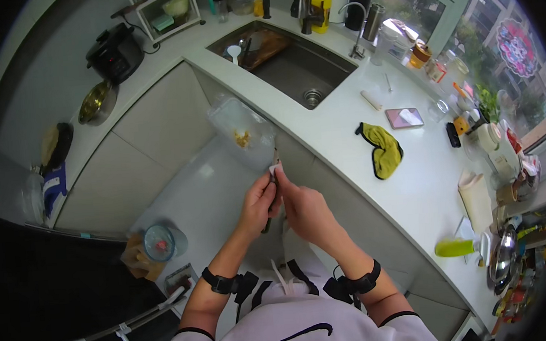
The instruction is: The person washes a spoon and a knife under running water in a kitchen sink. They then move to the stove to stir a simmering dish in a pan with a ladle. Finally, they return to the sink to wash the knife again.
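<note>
My left hand [257, 201] grips the dark handle of a small knife [267, 225], held in front of my body over the floor. The narrow blade points away from me. My right hand [308, 211] pinches a small white piece, perhaps tissue [274, 169], against the knife near the base of the blade. My fingers partly hide the tool. Just beyond the tip, a transparent plastic bag [252, 148] hangs at the cabinet front below the counter edge, with yellowish scraps [242, 138] in it.
The white counter [343, 153] runs along my right, bearing a yellow-green cloth item [384, 151] and a phone [404, 118]. A sink [294, 67] holds a wooden board [271, 49]. At left stand an electric cooker [114, 55] and a metal bowl [98, 104]. A lidded bin [159, 243] stands low left.
</note>
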Tool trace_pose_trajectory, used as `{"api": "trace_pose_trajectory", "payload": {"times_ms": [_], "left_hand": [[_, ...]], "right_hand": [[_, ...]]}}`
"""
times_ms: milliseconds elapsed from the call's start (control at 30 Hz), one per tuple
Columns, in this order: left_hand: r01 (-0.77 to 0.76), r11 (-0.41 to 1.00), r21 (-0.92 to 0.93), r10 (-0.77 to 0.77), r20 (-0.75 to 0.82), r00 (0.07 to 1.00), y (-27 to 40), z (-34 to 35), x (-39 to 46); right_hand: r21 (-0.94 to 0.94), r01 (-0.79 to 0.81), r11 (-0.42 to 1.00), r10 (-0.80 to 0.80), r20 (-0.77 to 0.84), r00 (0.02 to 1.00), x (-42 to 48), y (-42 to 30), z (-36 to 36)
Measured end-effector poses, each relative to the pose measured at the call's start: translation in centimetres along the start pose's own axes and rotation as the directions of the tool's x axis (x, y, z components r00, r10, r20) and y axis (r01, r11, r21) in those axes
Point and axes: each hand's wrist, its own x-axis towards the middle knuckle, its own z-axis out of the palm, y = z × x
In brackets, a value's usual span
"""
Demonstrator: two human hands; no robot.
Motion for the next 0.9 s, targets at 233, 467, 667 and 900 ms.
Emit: {"api": "trace_pose_trajectory", "payload": {"times_ms": [233, 467, 667, 900], "left_hand": [[0.093, 0.994, 0.063, -0.088, -0.066, 0.994, 1.3, -3.9, 12.2], [0.169, 0.983, 0.067, -0.168, -0.02, 0.986, 1.8, -5.7, 23.6], [0.331, 0.942, 0.048, -0.332, 0.002, 0.943, 1.1, -5.5, 29.3], [0.389, 0.909, 0.15, -0.412, 0.177, 0.894, -0.7, -6.6, 34.8]], "right_hand": [[0.046, -0.078, 0.996, 0.077, 0.035, 0.996, 11.8, 5.3, -0.1], [0.241, -0.179, 0.954, 0.191, -0.027, 0.981, 21.1, 11.1, -1.3], [0.413, -0.368, 0.833, 0.397, 0.015, 0.918, 24.5, 14.3, -2.7], [0.464, -0.429, 0.775, 0.545, -0.148, 0.825, 26.7, 17.5, -2.0]]}}
